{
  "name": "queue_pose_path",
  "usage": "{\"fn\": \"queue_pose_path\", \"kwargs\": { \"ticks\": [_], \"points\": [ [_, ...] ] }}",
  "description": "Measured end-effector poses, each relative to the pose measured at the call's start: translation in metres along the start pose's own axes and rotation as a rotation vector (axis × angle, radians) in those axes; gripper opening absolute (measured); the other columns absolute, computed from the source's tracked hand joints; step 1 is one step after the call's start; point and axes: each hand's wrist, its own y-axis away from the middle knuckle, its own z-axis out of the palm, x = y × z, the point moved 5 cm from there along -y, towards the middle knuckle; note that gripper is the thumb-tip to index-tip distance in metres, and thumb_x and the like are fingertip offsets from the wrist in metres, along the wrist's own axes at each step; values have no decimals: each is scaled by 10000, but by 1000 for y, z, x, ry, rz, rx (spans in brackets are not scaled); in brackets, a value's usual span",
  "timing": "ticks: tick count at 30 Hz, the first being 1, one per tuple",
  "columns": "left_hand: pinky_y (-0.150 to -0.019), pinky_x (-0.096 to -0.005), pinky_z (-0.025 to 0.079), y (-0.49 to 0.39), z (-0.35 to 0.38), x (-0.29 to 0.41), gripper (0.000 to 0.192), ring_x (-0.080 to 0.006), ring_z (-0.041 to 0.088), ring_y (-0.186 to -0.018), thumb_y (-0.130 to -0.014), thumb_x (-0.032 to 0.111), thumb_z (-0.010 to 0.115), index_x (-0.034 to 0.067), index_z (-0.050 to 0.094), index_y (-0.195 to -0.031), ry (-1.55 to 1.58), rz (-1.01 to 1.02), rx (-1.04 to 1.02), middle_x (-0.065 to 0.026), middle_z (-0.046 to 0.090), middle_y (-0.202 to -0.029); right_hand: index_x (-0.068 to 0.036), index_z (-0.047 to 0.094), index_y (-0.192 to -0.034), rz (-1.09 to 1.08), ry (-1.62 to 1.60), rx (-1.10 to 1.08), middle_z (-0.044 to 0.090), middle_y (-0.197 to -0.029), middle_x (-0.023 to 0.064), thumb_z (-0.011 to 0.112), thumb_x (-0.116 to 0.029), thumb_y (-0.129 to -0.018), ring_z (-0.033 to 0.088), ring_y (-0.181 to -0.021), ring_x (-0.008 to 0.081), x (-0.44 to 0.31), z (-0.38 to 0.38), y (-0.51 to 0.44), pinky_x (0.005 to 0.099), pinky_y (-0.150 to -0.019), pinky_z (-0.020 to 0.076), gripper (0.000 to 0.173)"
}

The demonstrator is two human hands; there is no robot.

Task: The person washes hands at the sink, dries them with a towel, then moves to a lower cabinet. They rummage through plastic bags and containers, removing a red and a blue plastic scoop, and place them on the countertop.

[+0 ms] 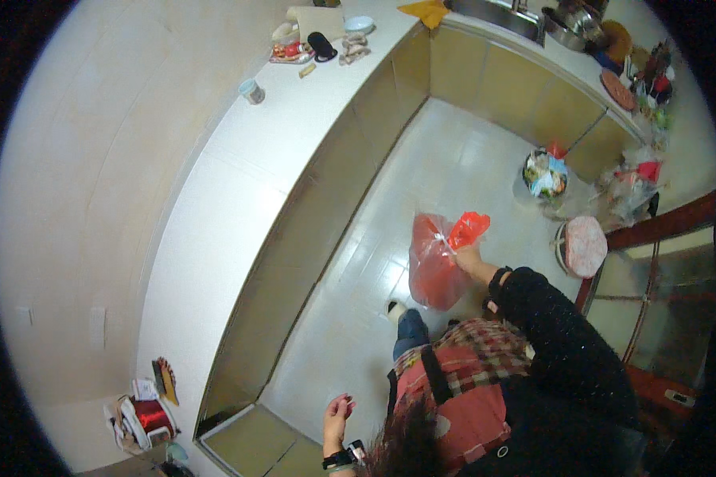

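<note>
My right hand (469,261) grips the gathered neck of a full, translucent red plastic bag (434,268). A pale tie cinches the bag below a loose red top, and the bag hangs in front of my legs, just above or on the floor; which of these I cannot tell. My left hand (339,411) is away from the bag, low in the view beside my checked apron (471,405). Its fingers are curled, and whether something small is between them is unclear.
A full waste bin (546,174) stands by the cabinets, with plastic bags (626,188) and a round, pink-topped stool (582,247) nearby. A long white counter (232,191) runs along the left. At the far end is a sink (501,15); a glazed door (650,298) is at right.
</note>
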Motion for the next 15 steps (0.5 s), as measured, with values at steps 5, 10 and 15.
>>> {"fn": "queue_pose_path", "kwargs": {
  "ticks": [5, 10, 15],
  "points": [
    [-826, -292, 459, -46, -1, 49, 340, -190, 583, -903, -900, 227, 516, -30, 510, -1123, 45, 123, 35, -111, 586, -1046, -25, 645, -703, 117, 55, -64, 613, -683, 192, 525, -200, -724, 603, -654, 343, 11, -1, -80, 438, -638, 451, 213],
    [-853, -333, 459, -62, 9, 51, 315, -226, 577, -946, -907, 181, 500, -46, 492, -1126, 73, -52, 50, -152, 574, -1061, -40, 661, -750, 148, 96, -57, 609, -705, 214, 558, -258, -743, 607, -693, 353, 18, 13, -137, 449, -632, 457, 242],
    [-792, -310, 486, -56, 29, 25, 366, -208, 581, -906, -876, 227, 560, -54, 513, -1106, 198, -163, 220, -111, 588, -1014, -50, 667, -765, 145, 235, -91, 621, -756, 195, 538, -221, -752, 600, -768, 358, 26, 38, -217, 432, -667, 469, 215]
  ]
}}
